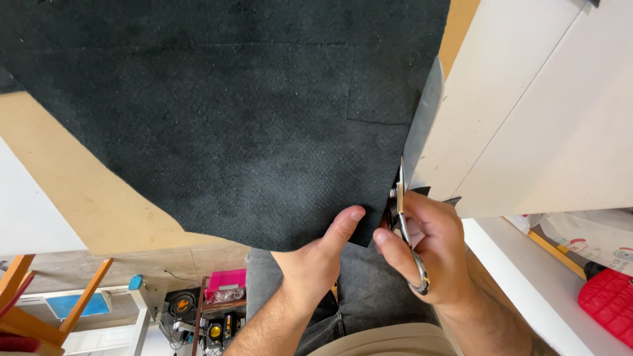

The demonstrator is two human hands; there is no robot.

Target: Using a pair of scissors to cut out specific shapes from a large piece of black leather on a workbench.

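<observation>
— What are our hands doing?
— Our right hand is gripping the scissors, blades pointing away along the right edge of the black felt sheet. Our left hand is pinching the felt's near edge, thumb on top.
— And around them?
— The felt is lying on a brown board; white panels are lying to the right, a red case near right.

head-worn view, steeply downward, close
</observation>
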